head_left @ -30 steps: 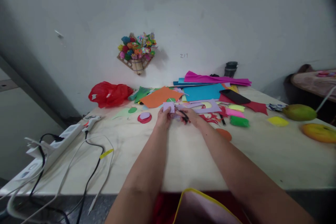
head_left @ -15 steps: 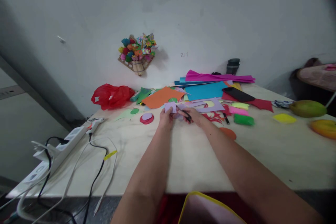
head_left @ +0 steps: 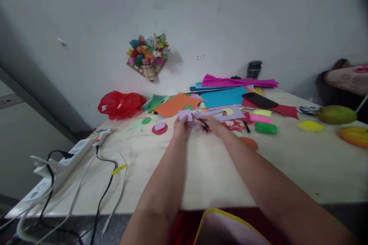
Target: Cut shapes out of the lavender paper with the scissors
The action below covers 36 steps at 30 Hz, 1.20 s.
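Observation:
Between the fingers of my left hand [head_left: 181, 127] is a small piece of lilac paper [head_left: 185, 115], held up over the table. My right hand [head_left: 211, 123] is closed round the black handles of a pair of scissors [head_left: 204, 124]. Their blades point up and left, at the right edge of the lilac paper. How far the blades are parted is too small to tell. Left of my hands a lilac disc [head_left: 160, 126] lies on a larger red disc [head_left: 155, 131]. A cut-out lilac sheet [head_left: 237, 112] lies just beyond my right hand.
Orange [head_left: 175, 106] and blue sheets [head_left: 225, 98] lie behind my hands, with a black phone [head_left: 260, 100] to the right. A power strip [head_left: 66, 164], cables and a glue gun [head_left: 102, 136] occupy the left side. A green mango [head_left: 336, 115] sits at the right.
The whole view has shifted slightly, so things sit a little further left and higher. Both hands keep their hold on the lilac paper and the scissors.

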Tool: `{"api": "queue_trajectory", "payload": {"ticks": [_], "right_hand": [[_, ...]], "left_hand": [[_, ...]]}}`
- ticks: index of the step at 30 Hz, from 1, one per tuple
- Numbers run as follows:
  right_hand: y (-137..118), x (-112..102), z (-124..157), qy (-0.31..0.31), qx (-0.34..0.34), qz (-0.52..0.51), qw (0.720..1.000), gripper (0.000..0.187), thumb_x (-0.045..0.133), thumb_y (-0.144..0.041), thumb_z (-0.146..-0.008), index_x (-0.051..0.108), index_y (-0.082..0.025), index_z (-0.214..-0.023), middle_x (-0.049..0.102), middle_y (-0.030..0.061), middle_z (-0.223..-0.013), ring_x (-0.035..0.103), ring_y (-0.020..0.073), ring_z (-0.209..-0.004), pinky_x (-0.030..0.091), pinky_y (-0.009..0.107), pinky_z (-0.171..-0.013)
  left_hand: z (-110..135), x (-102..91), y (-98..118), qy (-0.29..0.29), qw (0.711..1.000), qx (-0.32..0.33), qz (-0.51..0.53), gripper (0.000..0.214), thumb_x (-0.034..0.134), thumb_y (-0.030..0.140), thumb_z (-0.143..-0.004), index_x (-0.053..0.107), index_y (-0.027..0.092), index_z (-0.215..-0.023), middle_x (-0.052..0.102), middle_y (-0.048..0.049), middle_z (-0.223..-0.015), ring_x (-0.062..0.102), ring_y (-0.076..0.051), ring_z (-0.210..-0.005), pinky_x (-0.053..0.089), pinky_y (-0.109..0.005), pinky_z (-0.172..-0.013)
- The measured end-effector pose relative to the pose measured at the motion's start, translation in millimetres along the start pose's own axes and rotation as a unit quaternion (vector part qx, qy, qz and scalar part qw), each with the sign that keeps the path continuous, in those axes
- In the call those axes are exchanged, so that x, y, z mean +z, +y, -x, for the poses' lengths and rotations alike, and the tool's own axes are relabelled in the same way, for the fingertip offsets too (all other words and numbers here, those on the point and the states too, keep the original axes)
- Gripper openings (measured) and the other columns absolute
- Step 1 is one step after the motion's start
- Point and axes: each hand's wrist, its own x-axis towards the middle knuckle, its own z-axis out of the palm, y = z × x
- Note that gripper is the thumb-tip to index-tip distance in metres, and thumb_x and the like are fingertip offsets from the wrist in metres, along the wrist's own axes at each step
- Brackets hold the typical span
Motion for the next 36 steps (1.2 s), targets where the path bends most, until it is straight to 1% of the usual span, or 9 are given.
{"api": "queue_trajectory", "payload": {"ticks": [5, 10, 14, 18, 20, 23, 26, 31, 36], "right_hand": [[-1, 0, 1, 0.001, 0.000, -0.004, 1.000, 0.032, 0.077, -0.041, -0.081, 0.057, -0.018, -0.069, 0.054, -0.0049, -0.046, 0.043, 0.0066, -0.035, 0.026, 0.018, -0.033], [-2, 1, 1, 0.008, 0.005, -0.003, 1.000, 0.032, 0.077, -0.041, -0.081, 0.058, -0.018, -0.070, 0.053, -0.0052, -0.045, 0.043, 0.0062, -0.034, 0.025, 0.017, -0.032], [-1, 0, 0, 0.004, 0.004, -0.007, 1.000, 0.030, 0.076, -0.037, -0.082, 0.057, -0.018, -0.068, 0.053, -0.0054, -0.045, 0.043, 0.0060, -0.034, 0.027, 0.017, -0.032], [2, -1, -3, 0.000, 0.002, -0.011, 1.000, 0.031, 0.077, -0.038, -0.079, 0.057, -0.018, -0.068, 0.052, -0.0058, -0.044, 0.043, 0.0063, -0.034, 0.026, 0.017, -0.032], [3, -1, -4, -0.001, -0.001, -0.015, 1.000, 0.031, 0.078, -0.040, -0.077, 0.059, -0.017, -0.070, 0.053, -0.0058, -0.045, 0.043, 0.0063, -0.034, 0.027, 0.018, -0.033], [4, 0, -4, -0.001, -0.003, -0.018, 1.000, 0.031, 0.078, -0.042, -0.076, 0.060, -0.017, -0.071, 0.052, -0.0059, -0.044, 0.042, 0.0066, -0.034, 0.027, 0.018, -0.033], [5, 0, -4, -0.002, -0.009, -0.020, 1.000, 0.033, 0.079, -0.044, -0.074, 0.059, -0.018, -0.070, 0.052, -0.0061, -0.044, 0.042, 0.0067, -0.034, 0.028, 0.019, -0.033], [8, -1, -6, -0.005, -0.017, -0.023, 1.000, 0.035, 0.080, -0.045, -0.071, 0.058, -0.018, -0.068, 0.052, -0.0060, -0.045, 0.042, 0.0065, -0.035, 0.028, 0.019, -0.034], [7, 0, -6, -0.001, -0.016, -0.022, 1.000, 0.034, 0.079, -0.042, -0.073, 0.057, -0.018, -0.064, 0.050, -0.0057, -0.045, 0.040, 0.0065, -0.035, 0.028, 0.019, -0.034]], "left_hand": [[-1, 0.5, 0, 0.000, 1.000, 0.009, -0.004, 0.025, 0.080, 0.015, -0.077, 0.067, 0.013, -0.098, 0.075, -0.0075, -0.083, 0.075, -0.019, -0.075, 0.061, -0.029, -0.072], [0, 1.5, 1, -0.001, 1.000, 0.003, 0.008, 0.021, 0.079, 0.011, -0.077, 0.066, 0.012, -0.094, 0.075, -0.0069, -0.081, 0.074, -0.017, -0.070, 0.060, -0.025, -0.067], [2, 3.0, 2, -0.006, 1.000, 0.007, 0.018, 0.024, 0.082, 0.011, -0.075, 0.066, 0.012, -0.092, 0.075, -0.0066, -0.080, 0.074, -0.016, -0.068, 0.059, -0.024, -0.065], [4, 4.6, 3, -0.003, 1.000, 0.006, 0.028, 0.020, 0.078, 0.009, -0.076, 0.067, 0.013, -0.092, 0.075, -0.0057, -0.075, 0.072, -0.016, -0.064, 0.058, -0.021, -0.058], [4, 4.9, 2, 0.004, 1.000, 0.004, 0.028, 0.020, 0.075, 0.007, -0.077, 0.068, 0.013, -0.094, 0.075, -0.0058, -0.075, 0.073, -0.017, -0.066, 0.059, -0.022, -0.059], [3, 4.7, 2, 0.013, 1.000, 0.000, 0.028, 0.020, 0.070, 0.006, -0.079, 0.070, 0.012, -0.098, 0.076, -0.0077, -0.078, 0.075, -0.019, -0.072, 0.061, -0.026, -0.066], [3, 4.9, 2, 0.013, 0.999, -0.002, 0.031, 0.017, 0.065, 0.004, -0.082, 0.070, 0.011, -0.097, 0.076, -0.0081, -0.077, 0.075, -0.018, -0.072, 0.061, -0.026, -0.068], [4, 5.3, 4, 0.006, 0.999, -0.005, 0.037, 0.013, 0.070, 0.005, -0.081, 0.068, 0.010, -0.092, 0.074, -0.0065, -0.072, 0.072, -0.016, -0.062, 0.060, -0.023, -0.061], [0, 1.7, 3, -0.003, 0.999, -0.006, 0.034, 0.013, 0.073, 0.005, -0.080, 0.069, 0.010, -0.092, 0.075, -0.0081, -0.076, 0.073, -0.018, -0.068, 0.061, -0.027, -0.069]]}}
